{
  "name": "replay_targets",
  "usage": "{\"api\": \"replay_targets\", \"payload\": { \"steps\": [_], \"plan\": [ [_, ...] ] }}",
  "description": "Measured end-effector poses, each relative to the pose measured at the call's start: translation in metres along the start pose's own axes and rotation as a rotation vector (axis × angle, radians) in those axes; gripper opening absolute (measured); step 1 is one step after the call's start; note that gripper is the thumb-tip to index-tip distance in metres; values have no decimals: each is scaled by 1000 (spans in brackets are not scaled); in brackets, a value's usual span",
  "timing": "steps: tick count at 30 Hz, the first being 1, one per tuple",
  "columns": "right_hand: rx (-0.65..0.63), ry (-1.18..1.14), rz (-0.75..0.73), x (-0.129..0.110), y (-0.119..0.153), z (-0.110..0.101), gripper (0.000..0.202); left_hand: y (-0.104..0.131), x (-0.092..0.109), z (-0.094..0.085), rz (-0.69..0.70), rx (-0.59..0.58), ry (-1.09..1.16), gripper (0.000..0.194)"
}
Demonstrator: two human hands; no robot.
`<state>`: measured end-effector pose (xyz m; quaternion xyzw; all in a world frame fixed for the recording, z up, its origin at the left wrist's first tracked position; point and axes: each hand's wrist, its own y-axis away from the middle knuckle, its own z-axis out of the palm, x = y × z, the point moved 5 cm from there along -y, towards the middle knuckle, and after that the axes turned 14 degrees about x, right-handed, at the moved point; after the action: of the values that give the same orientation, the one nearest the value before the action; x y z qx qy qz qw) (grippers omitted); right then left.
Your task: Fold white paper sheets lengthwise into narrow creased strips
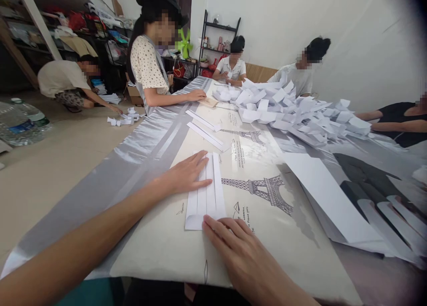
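Observation:
On the patterned tablecloth in front of me lies a white folded paper sheet (210, 199) with several lengthwise slits or creases and a turned-up near edge. My left hand (190, 172) rests flat on its upper left part, fingers spread. At the near edge, my right hand (236, 248) is closed at the folded-up flap, fingertips on the paper; its thumb is hidden beneath. Two narrow white paper strips, a nearer one (205, 136) and a farther one (202, 120), lie beyond my left hand.
A large pile of folded white papers (267, 101) covers the far right of the table. White sheets (327, 199) lie to my right. Several people sit or stand around the table; another person (66, 81) crouches on the floor at left, near plastic bottles (23, 123).

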<state>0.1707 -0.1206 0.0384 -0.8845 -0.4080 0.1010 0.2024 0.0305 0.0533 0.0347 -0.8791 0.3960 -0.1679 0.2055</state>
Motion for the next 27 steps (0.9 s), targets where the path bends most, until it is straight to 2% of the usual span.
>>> {"api": "replay_targets", "payload": {
  "steps": [3, 4, 7, 10, 15, 17, 19, 21, 22, 24, 27],
  "plan": [
    [0, -36, 7, 3, 2, 1, 53, -4, 18, -15, 77, 56, 57, 41],
    [-1, -46, 9, 4, 3, 1, 52, -4, 24, -19, 89, 30, 129, 32],
    [-3, -70, 4, 6, 5, 2, 51, -1, 38, -23, 59, -163, 462, 23],
    [-4, -82, -7, 7, 7, 1, 48, 4, 40, -22, 22, -274, 636, 26],
    [32, -121, -13, 7, 6, -6, 43, 5, 38, -18, 2, -309, 633, 38],
    [84, -196, -1, 10, 6, -9, 41, 5, 39, -18, 10, -314, 629, 40],
    [201, -284, 137, 22, 6, -14, 35, 4, 39, -19, -5, -326, 638, 40],
    [275, -349, 437, 44, 9, -16, 23, 4, 39, -19, -26, -343, 644, 41],
    [251, -386, 606, 55, 12, -14, 18, 3, 40, -19, -31, -347, 643, 42],
    [107, -517, 866, 68, 14, -7, 16, 3, 40, -19, -34, -352, 636, 42],
    [-81, -743, 992, 69, 9, -1, 16, 4, 40, -18, -37, -356, 624, 43]
  ]
}}
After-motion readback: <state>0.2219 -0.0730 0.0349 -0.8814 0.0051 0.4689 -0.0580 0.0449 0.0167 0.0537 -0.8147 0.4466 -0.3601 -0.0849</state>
